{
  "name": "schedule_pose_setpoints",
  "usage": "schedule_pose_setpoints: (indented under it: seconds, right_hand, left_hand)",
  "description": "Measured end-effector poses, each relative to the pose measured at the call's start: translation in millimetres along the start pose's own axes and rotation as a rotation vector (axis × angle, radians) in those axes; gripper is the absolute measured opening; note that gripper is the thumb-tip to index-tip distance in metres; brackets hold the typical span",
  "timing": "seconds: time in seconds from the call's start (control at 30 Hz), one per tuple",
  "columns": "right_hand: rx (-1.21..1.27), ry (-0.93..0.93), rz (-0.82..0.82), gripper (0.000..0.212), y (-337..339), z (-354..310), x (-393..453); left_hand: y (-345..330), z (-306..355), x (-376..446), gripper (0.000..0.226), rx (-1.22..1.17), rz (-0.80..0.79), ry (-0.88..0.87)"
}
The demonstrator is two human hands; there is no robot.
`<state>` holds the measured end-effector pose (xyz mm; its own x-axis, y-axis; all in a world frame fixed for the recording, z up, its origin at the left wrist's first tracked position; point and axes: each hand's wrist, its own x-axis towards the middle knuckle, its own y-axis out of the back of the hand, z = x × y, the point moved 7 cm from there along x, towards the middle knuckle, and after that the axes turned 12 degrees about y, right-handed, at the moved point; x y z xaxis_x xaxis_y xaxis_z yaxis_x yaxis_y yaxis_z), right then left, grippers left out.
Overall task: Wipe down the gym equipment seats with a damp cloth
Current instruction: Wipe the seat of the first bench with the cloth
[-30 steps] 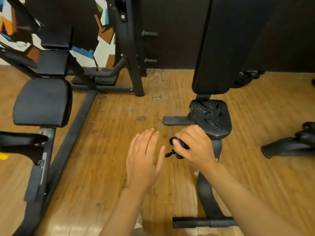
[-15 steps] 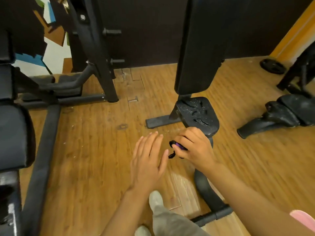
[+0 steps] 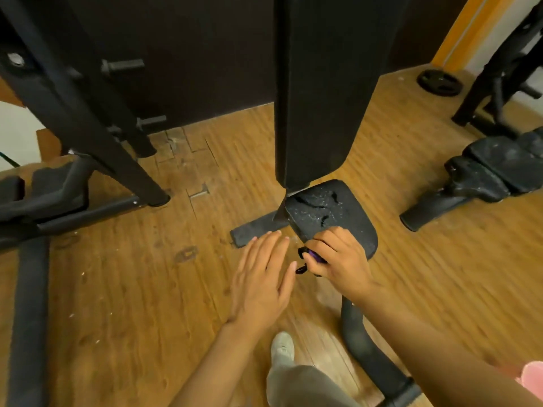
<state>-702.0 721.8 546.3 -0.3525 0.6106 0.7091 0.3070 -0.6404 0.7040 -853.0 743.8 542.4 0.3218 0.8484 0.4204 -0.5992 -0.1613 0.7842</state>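
Fingers on the right hand [image 3: 342, 261] are curled tight around a small purple and black object [image 3: 311, 257], can't tell what it is, right at the near edge of the cracked black seat pad [image 3: 338, 214]. Left hand [image 3: 261, 282] just beside it, fingers straight and together, holding nothing. Upright black back pad [image 3: 323, 89] rises behind the seat, wooden floor [image 3: 132, 289] below.
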Motion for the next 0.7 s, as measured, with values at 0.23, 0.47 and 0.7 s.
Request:
schedule_pose_setpoints:
  seconds: [0.23, 0.47, 0.7]
  right_hand:
    - [0.039, -0.114, -0.127, 0.04, -68, 66, 9]
    - [0.077, -0.214, -0.279, 0.04, -154, 116, -2]
    - [0.124, -0.306, -0.316, 0.041, -239, 166, -53]
  left_hand:
    - [-70, -41, 62, 0.046, -0.033, -0.124, 0.006]
    - [-156, -79, 95, 0.046, -0.066, -0.219, -0.032]
    - [-249, -99, 94, 0.049, -0.08, -0.32, 0.132]
